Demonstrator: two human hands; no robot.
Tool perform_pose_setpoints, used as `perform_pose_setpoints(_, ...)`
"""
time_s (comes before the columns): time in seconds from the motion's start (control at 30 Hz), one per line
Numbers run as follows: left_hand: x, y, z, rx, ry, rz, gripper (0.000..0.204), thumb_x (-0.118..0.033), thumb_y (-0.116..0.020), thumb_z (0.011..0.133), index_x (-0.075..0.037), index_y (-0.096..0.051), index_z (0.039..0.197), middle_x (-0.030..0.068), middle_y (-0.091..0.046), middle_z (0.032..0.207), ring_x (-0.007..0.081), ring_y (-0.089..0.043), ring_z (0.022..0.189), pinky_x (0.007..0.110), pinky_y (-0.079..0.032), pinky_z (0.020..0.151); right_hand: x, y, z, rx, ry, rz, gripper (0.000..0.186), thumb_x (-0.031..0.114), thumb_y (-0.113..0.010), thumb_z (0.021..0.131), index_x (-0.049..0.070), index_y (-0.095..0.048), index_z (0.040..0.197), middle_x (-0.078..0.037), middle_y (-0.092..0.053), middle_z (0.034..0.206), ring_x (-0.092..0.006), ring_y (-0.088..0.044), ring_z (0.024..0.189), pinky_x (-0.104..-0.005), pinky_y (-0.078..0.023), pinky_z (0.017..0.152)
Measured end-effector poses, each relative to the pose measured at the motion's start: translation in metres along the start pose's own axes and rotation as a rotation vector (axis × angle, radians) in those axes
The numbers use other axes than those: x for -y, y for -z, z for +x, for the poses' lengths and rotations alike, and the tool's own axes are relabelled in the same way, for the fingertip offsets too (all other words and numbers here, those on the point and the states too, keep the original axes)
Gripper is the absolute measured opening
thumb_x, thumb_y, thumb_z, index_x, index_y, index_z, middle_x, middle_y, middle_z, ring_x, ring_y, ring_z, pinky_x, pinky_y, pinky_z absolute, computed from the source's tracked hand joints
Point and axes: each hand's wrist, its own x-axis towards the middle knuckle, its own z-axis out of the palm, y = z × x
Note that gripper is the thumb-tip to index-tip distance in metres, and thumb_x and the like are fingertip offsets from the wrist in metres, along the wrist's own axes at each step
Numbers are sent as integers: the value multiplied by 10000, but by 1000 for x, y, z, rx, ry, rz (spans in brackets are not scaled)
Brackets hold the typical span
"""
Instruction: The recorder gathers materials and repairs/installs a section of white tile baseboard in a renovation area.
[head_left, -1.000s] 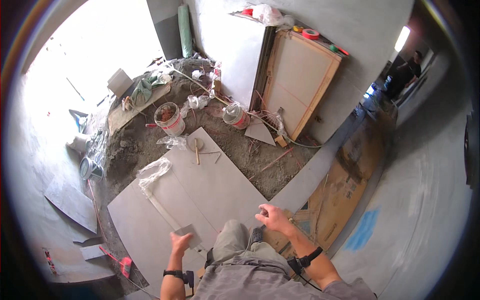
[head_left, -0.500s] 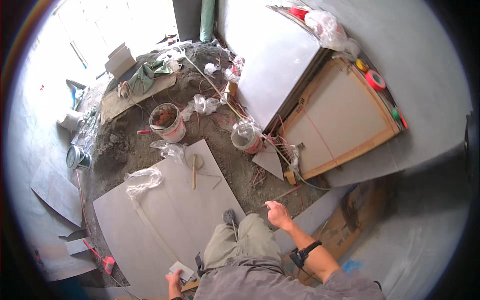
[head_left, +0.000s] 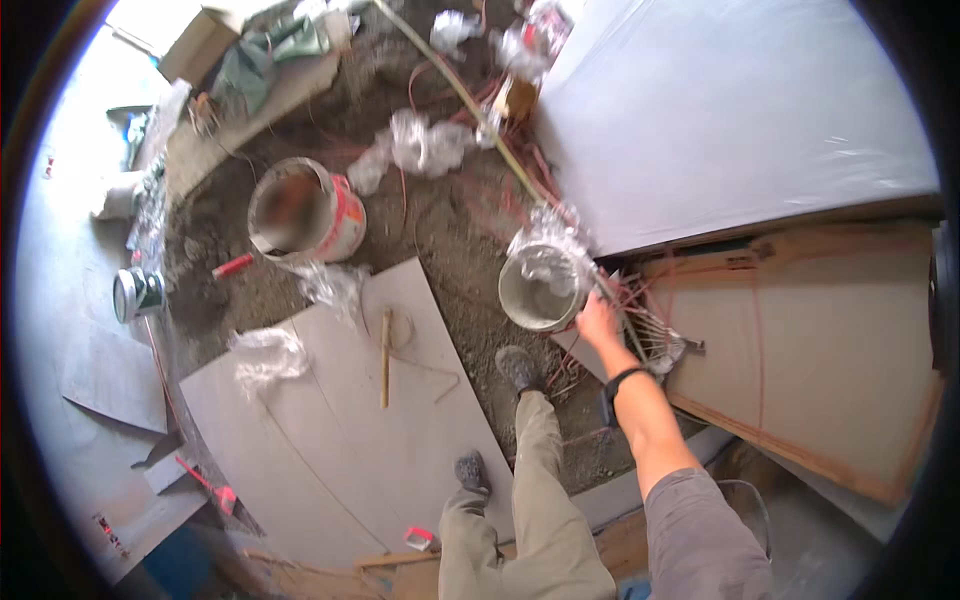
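My right hand (head_left: 598, 322) reaches forward and its fingers close on the right rim of a small grey bucket (head_left: 543, 288) that stands on the gritty floor. A dark band sits on that wrist. My left hand is out of the picture. My two shoes (head_left: 518, 366) stand just left of the bucket, one at the edge of a large pale floor tile (head_left: 340, 440). A bundle of thin red rods (head_left: 648, 328) lies right beside the hand.
A red-and-white bucket (head_left: 302, 212) stands further left. A wooden stick (head_left: 384, 356) and crumpled plastic (head_left: 265, 355) lie on the tile. A big grey slab (head_left: 740, 110) and a wooden panel (head_left: 830, 350) fill the right. A small tin (head_left: 136, 293) sits far left.
I have moved forward and bent lower. My right hand has reached out from near my knee to the grey bucket. My left hand has dropped out of view.
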Motion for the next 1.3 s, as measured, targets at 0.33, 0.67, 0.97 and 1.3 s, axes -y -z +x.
perform_pose_setpoints(0.33,-187,51,-148,237,588,-258,469,-313,-672,893,26,-616,1211,87,-662,995,195,-603,776,344,-478,579,-42,-1,156,-163,13,-22,175,120,-508,884,-8,-627,882,-224,-691,888,-370,-696,856,-466,-555,756)
perform_pose_setpoints(0.67,-172,3,-159,363,641,-178,510,-349,-661,906,14,-585,1256,104,-645,1106,222,-627,846,358,-504,589,-130,29,181,-683,-599,882,392,246,-555,890,-144,-583,914,-264,-659,955,-352,-655,851,-422,-536,766)
perform_pose_setpoints(0.97,-181,-21,-193,303,805,-499,448,-144,-673,900,7,-551,1305,101,-645,1166,246,-622,1008,369,-535,801,-22,-138,65,132,-484,850,734,237,-703,812,-30,-295,1360,-219,-426,1318,-347,-566,1108,-502,-580,729)
perform_pose_setpoints(1.3,-3,-103,-267,114,703,-769,440,-120,-722,857,58,-595,1239,130,-638,1196,233,-590,1081,363,-479,920,61,-14,-38,365,-474,979,468,79,-577,814,-59,-485,1251,-264,-532,1259,-456,-584,1098,-655,-533,797)
